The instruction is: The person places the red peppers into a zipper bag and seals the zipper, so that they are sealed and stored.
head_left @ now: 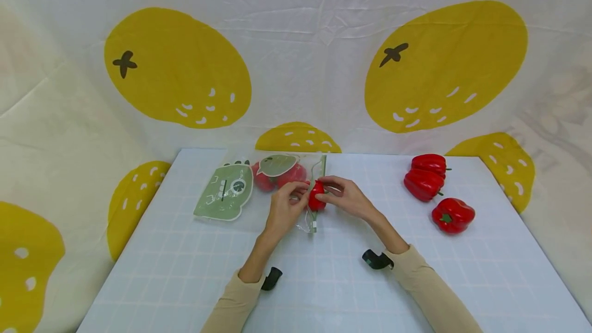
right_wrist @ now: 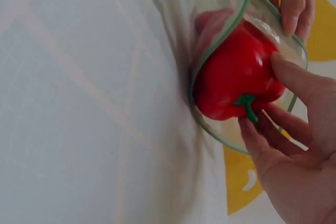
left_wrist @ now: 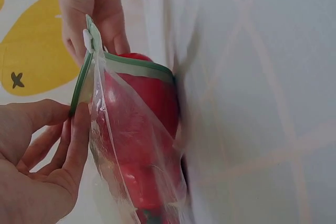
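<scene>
A clear zip bag [head_left: 259,209] with a green cartoon print lies on the table, its green-edged mouth facing right. My left hand [head_left: 288,205] pinches the upper edge of that mouth, holding it apart. In the mouth sits a red bell pepper [right_wrist: 239,72], its green stem pointing out toward my right hand [head_left: 347,197]. The thumb and fingers of my right hand [right_wrist: 299,135] grip this pepper at its stem end. Deeper inside the bag, more red peppers [head_left: 291,173] show through the plastic. A white slider [left_wrist: 88,40] sits on the zip edge.
Three red bell peppers lie at the right of the table: one at the back [head_left: 429,162], one against it [head_left: 423,185] and one nearer [head_left: 453,216]. A white cloth [head_left: 305,66] with yellow fruit prints hangs behind the light-blue checked table [head_left: 324,292].
</scene>
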Available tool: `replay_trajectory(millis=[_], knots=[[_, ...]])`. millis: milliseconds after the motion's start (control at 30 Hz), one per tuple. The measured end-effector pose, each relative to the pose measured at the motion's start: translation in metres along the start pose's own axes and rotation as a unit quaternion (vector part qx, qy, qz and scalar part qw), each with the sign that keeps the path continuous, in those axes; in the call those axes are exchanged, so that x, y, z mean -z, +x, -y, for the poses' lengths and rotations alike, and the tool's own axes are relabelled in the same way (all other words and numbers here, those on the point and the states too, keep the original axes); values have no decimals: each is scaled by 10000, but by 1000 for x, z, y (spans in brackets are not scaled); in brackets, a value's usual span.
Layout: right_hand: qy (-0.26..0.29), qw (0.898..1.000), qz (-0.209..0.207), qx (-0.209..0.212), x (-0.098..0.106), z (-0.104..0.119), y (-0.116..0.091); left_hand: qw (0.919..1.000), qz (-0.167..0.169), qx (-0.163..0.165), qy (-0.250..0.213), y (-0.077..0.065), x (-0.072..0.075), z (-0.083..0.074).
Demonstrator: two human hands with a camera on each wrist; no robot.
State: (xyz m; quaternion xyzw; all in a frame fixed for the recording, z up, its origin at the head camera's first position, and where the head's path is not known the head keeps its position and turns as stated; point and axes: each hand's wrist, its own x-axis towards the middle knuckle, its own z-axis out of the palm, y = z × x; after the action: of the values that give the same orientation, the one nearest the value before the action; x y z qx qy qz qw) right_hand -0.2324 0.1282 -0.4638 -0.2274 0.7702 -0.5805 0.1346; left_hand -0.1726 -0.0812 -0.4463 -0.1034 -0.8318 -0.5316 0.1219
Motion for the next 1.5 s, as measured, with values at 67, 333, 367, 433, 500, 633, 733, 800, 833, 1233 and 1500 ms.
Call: replay_trajectory(millis=[67,333,367,433,500,633,733,800,833,1233,1500], knots=[[-91,9999,-63,53,-2,-2,2,10000,-9,-28,6,0,0,0],[-528,9977,-374,186,-9,-7,11,10000,-7,-54,0,0,-1,0],[-515,9977,-389,182,-9,-8,12,10000,-18,-88,-3,0,-1,0],[-533,9975,-414,189,-11,-9,15,9999,-39,-137,-12,0,-1,0],[-517,9975,-462,151,-12,-10,16,9999,-48,-150,-16,0,-1,0],[-230,9985,-495,-100,-16,-12,18,10000,-24,-49,-6,-1,0,1],[35,9992,-323,-251,-16,-11,18,10000,17,40,33,-2,0,1],[119,9994,-160,-293,-16,-12,19,9999,30,80,65,-2,0,1],[124,9994,-103,-319,-15,-12,19,9999,33,92,68,-2,0,0],[351,9990,262,-84,-13,-20,26,10000,5,-74,-9,-2,-2,3],[697,9966,434,68,-19,-21,34,9998,-69,-184,-64,-1,-2,4]])
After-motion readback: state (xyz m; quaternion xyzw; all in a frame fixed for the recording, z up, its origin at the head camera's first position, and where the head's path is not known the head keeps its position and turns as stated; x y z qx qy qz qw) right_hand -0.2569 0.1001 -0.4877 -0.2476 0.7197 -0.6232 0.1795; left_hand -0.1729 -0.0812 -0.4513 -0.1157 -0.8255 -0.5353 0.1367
